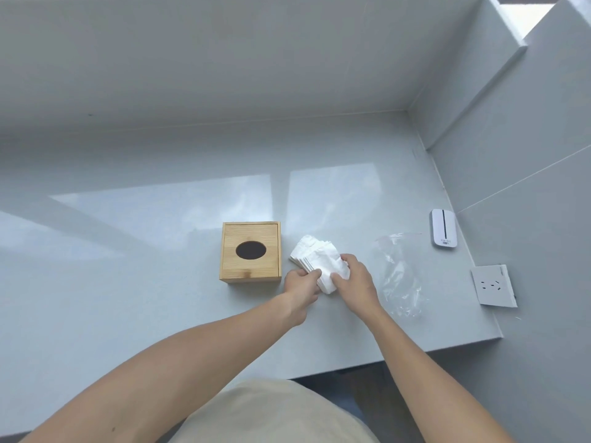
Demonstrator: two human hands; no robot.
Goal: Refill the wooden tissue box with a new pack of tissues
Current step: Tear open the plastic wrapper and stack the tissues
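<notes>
A square wooden tissue box stands on the grey counter, its lid on, with a dark oval hole in the top. Just right of it lies a white stack of tissues, out of its wrapper. My left hand grips the stack's near left edge. My right hand holds its near right side, fingers curled over the top sheets. The stack rests tilted against the counter between both hands.
A crumpled clear plastic wrapper lies right of the hands. A small white device sits by the right wall. A white socket plate is on that wall. The counter's front edge runs close to my body.
</notes>
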